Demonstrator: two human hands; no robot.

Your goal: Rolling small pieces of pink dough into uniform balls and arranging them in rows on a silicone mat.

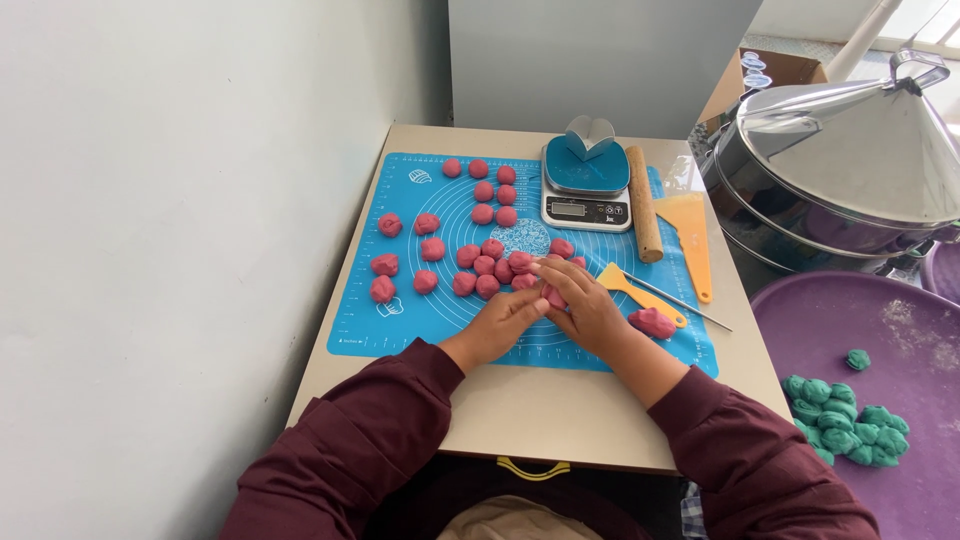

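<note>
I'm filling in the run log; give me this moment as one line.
left hand + right hand: shaping pink dough piece | blue mat: many pink balls | scale, rolling pin: idle

Matt blue mat (pixel 400 310); wooden rolling pin (pixel 644 205); glossy metal steamer lid (pixel 860 150).

We see a pale grey wall (pixel 180 200) on our left, a small beige table (pixel 560 420), and daylight top right.

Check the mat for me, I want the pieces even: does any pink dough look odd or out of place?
One does: a larger, irregular pink lump lies apart at the blue mat's right edge beside the yellow scraper, unlike the small rounded balls grouped left of the hands.
</note>
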